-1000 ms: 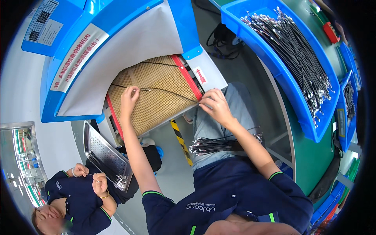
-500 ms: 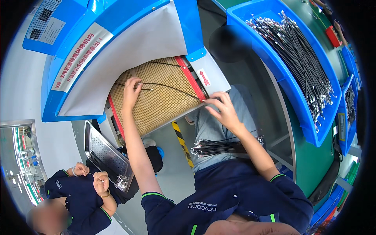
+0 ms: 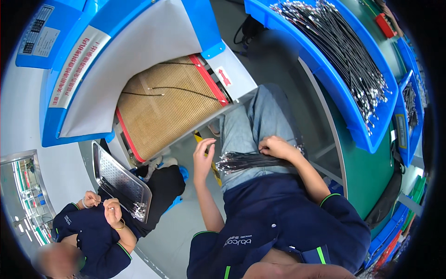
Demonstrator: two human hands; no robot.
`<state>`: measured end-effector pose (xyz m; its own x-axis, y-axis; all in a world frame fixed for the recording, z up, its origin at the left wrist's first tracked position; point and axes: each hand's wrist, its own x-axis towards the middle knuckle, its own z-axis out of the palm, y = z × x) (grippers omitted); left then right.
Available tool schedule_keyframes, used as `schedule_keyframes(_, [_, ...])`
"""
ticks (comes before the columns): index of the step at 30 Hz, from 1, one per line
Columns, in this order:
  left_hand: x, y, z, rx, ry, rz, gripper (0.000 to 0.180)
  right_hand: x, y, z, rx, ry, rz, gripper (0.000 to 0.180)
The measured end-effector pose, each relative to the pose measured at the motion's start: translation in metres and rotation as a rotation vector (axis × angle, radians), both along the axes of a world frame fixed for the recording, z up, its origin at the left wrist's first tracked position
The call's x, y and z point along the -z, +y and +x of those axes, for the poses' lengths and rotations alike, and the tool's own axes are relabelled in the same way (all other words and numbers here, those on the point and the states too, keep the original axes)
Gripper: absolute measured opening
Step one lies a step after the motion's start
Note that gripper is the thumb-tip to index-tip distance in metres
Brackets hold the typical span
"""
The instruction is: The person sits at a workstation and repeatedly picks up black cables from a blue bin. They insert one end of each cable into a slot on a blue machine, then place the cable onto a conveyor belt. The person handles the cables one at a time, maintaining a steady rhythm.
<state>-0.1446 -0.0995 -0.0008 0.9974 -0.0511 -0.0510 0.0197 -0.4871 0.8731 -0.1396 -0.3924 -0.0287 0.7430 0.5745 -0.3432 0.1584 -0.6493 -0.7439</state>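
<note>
Cables [image 3: 241, 161], thin, black, metal-tipped, bundled on lap; right hand [image 3: 277, 147] grips them; left hand [image 3: 203, 158] open.

My right hand [image 3: 277, 148] rests on the bundle of thin cables [image 3: 253, 161] lying across my lap, fingers curled over it. My left hand [image 3: 203, 158] hovers open at the bundle's nine o'clock end, near its metal tips. At eleven o'clock, two black cables [image 3: 186, 89] lie on the tan mesh conveyor belt [image 3: 158, 116]. At one o'clock sits a blue bin [image 3: 367, 135] full of cables.
</note>
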Motion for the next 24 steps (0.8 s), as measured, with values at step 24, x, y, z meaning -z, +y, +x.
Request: schedule_keyframes(24, [-0.006, -0.034, -0.031, 0.079, -0.002, 0.115, 0.013, -0.055, -0.016, 0.003, 0.188, -0.32, 0.182, 0.014])
